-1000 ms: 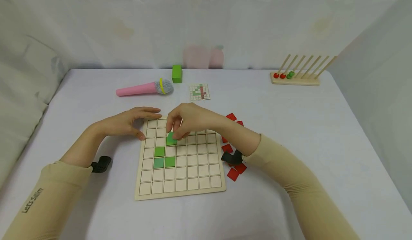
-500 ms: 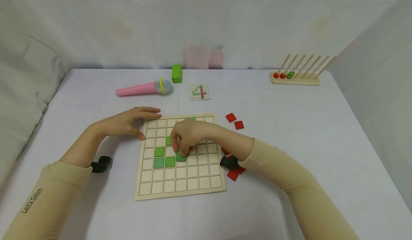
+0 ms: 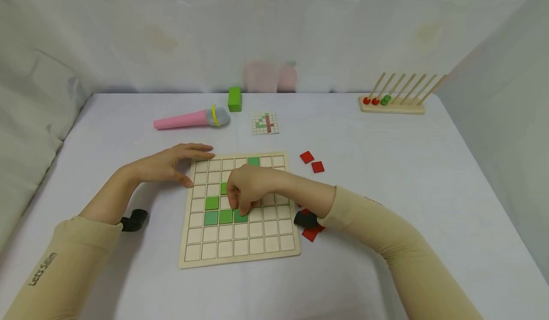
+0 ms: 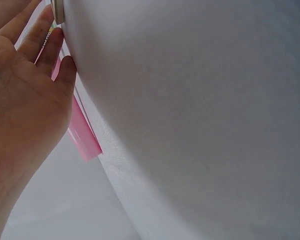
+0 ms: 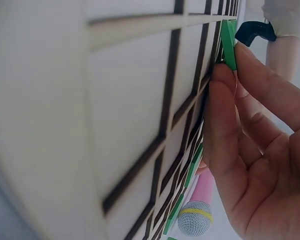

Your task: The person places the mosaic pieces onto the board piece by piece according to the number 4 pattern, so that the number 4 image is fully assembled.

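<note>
A wooden grid board point(image 3: 240, 247) lies on the table, with several green square tiles point(image 3: 212, 203) in its cells. My right hand point(image 3: 250, 186) pinches a darker green tile point(image 3: 240, 216) between thumb and finger, at the cell right of another green tile point(image 3: 225, 216). In the right wrist view the pinched tile point(image 5: 228, 45) stands tilted at the board. Curled fingers and the wrist hide part of the grid's middle. My left hand point(image 3: 165, 162) rests at the board's upper left edge, thumb and fingers spread, fingertips touching the rim.
Loose red tiles point(image 3: 317, 167) lie right of the board, some hidden behind the right wrist. Beyond the board are a pink microphone point(image 3: 184, 119), a green block point(image 3: 234, 99) and a small pattern card point(image 3: 264, 123). A pegged bead rack point(image 3: 392, 107) stands back right.
My right hand has left a green tile higher on the board and moved down and slightly right. The darker tile it pinches has come down level with the lower green row. Left hand unmoved.
</note>
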Motion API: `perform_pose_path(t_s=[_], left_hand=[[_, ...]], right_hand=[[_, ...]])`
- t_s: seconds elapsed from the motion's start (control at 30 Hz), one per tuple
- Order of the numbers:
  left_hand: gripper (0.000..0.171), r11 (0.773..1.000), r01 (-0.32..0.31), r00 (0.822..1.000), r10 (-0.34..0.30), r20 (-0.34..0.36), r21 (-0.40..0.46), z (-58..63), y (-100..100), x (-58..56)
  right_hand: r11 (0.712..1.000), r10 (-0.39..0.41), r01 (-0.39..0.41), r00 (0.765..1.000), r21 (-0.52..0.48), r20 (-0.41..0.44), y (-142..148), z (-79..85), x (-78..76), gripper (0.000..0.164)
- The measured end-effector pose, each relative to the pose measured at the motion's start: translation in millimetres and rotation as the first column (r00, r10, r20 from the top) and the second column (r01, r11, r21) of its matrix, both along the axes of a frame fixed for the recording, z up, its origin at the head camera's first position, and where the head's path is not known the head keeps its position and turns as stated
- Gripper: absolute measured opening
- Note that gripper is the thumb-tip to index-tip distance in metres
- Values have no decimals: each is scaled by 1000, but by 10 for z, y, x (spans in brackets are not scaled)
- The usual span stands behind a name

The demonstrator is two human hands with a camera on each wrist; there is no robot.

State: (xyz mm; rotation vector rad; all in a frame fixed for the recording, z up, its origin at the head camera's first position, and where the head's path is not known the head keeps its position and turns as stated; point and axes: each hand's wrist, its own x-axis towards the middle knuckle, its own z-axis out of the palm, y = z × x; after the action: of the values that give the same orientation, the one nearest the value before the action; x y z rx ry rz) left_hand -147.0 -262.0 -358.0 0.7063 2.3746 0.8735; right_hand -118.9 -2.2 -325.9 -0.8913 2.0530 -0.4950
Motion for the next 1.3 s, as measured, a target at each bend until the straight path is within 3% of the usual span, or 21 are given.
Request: perform_pose_path(t_s=[0.53,0.9,1.13,1.3], left_hand=[[75,1000,6,1000,-6,-13,-3,-10,-2,-8],[74,1000,24,999,-25,-29,-19,-3,5,-5],[74,999,44,999,-44,-15,-5,33,26,0],[74,1000,22,1000,-22,-16,-14,34,26,6]], right_hand=[[999,-1,-1,999,-40,-42,51,67,-25,11],[982,-142,118,975,-146,-171,550,206,-481,12],[965,-244,223,956,-137,-162,1039,224,-793,21],[954,-293,280,946,-106,-135,1340,167,-976,23]])
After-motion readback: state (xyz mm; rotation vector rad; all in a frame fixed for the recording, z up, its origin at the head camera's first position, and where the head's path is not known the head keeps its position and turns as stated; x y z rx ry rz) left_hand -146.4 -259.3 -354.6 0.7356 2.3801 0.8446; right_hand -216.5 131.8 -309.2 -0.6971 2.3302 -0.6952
